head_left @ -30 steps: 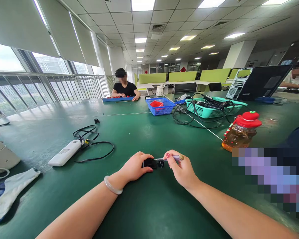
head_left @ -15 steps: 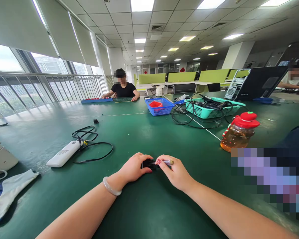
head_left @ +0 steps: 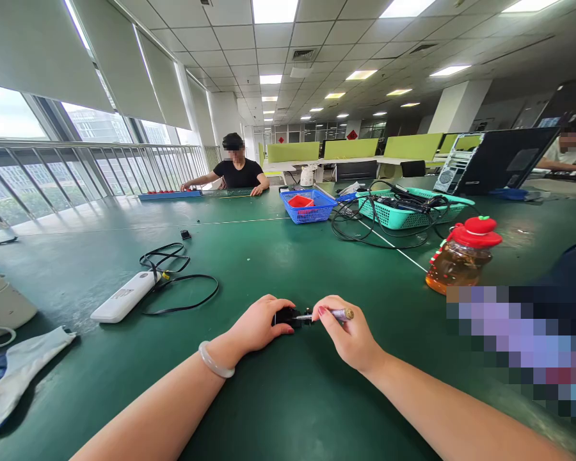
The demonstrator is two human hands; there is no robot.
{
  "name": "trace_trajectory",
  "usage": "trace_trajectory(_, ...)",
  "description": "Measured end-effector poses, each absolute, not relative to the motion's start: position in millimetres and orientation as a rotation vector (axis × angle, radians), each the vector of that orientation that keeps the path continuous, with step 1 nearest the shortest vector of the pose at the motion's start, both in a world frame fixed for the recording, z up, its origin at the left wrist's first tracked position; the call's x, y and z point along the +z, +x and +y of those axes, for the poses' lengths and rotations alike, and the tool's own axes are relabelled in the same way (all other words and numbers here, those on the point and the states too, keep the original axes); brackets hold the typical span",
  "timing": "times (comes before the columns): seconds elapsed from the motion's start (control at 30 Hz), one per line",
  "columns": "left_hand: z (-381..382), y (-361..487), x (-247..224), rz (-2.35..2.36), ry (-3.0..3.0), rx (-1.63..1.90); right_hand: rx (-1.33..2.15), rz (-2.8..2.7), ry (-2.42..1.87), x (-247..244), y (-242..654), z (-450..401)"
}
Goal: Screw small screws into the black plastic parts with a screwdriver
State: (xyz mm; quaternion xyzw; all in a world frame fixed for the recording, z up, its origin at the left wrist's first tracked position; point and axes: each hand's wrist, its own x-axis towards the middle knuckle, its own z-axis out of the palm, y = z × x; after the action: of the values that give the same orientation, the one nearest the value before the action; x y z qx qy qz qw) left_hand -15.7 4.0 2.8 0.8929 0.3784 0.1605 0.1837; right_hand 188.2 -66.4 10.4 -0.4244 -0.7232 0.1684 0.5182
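On the green table [head_left: 269, 262], my left hand [head_left: 264, 323] grips a small black object [head_left: 288, 316] between thumb and fingers; its exact kind is too small to tell. Just to the right, my right hand [head_left: 343, 330] pinches a slim screwdriver-like tool [head_left: 342, 314] with a gold-coloured end. The tool's thin metal shaft points left and reaches the black object. My fingers hide part of both items.
A white power strip [head_left: 125, 298] with a black cable lies left, near a glove [head_left: 26, 371]. Beyond are a blue basket [head_left: 312, 211], a green basket [head_left: 398, 218] of cables and a red-lidded bottle [head_left: 461, 262]. A person sits across the table.
My right hand has moved slightly right with the tool, showing more of its shaft. My left hand stays put. The person opposite has shifted a blue tray to the left.
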Motion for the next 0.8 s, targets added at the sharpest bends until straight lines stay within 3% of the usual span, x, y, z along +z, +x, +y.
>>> trace_trajectory(0.8,4.6,-16.2,0.0,1.080,2.542,0.465,0.320,-1.906,-0.966,13.6,182.5,-69.9)
